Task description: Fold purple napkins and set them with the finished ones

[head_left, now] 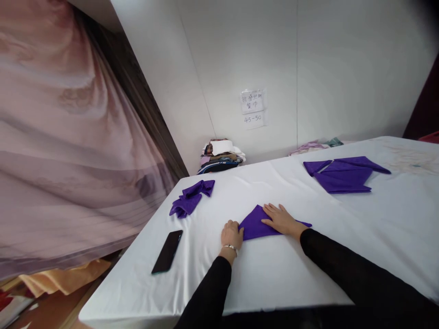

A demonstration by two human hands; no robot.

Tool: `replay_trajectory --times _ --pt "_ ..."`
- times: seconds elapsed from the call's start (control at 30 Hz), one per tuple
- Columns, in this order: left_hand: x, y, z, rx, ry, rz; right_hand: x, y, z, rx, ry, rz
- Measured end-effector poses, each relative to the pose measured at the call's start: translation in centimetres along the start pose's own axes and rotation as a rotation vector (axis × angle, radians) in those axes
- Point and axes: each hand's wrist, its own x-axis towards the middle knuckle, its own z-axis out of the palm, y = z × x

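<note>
A purple cloth napkin, folded into a rough triangle, lies flat on the white-covered table before me. At its left corner my left hand, with a bracelet at the wrist, has its fingers curled in and closed on the cloth edge. My right hand rests palm down on the right part of the napkin, fingers stretched out. One tip of the cloth sticks out to the right beyond my right wrist. The part beneath the right palm is hidden.
A crumpled purple napkin lies to the left, with a black phone nearer me. Several folded purple cloth pieces lie at the right. A pile of clothes stands behind the white tablecloth; a pink curtain hangs left.
</note>
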Motion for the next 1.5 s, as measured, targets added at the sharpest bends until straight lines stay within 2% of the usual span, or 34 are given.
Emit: replay_trajectory --times 0.2,0.37,0.43,0.6,0.67,0.73,0.83,0.9,0.97,1.07,1.13,1.27,1.5 --pt "-0.9 0.9 -0.5 -0.195 -0.181 -0.135 -2.4 -2.3 -1.0 0.071 0.095 -0.113" --pt "-3.4 1.4 -0.5 -0.45 -0.329 -0.196 -7.5 -5.0 -0.4 0.264 -0.058 -0.41" --pt "-4.5 1.9 -0.2 -0.553 -0.362 -0.222 -9.1 -5.9 0.2 0.3 -0.061 -0.417" --pt "-6.9 3.2 0.5 -1.008 -0.488 -0.281 -11.3 -7.2 1.4 0.348 0.145 -0.281" --pt "-7.4 3.2 0.1 -0.975 -0.517 -0.221 -12.0 -7.3 1.5 0.426 0.203 -0.254" --pt "-7.3 2.9 -0.5 -0.794 -0.416 -0.079 -12.6 -7.3 1.4 0.551 0.233 -0.191" --pt "-6.5 2.6 -1.1 -0.528 -0.149 0.232 -13.2 -7.2 1.1 0.799 0.199 -0.052" --pt "-5.8 2.5 -1.0 -0.473 -0.126 0.415 -13.1 -7.0 0.7 0.994 0.141 0.047" --pt "-5.2 2.5 -0.8 -0.469 -0.197 0.502 -12.5 -6.6 0.1 1.195 0.091 0.141" --pt "-4.3 2.4 -0.5 -0.467 -0.253 0.464 -11.0 -5.4 -1.2 1.418 0.059 0.294" --pt "-3.7 2.3 -0.3 -0.464 -0.269 0.411 -9.8 -4.3 -2.0 1.456 0.076 0.408" --pt "-2.7 2.1 0.6 -0.407 -0.237 0.331 -7.4 -2.0 -2.4 1.396 0.161 0.482" --pt "-1.9 2.3 2.1 -0.419 -0.17 0.332 -5.9 0.5 -1.3 1.179 0.234 0.552"
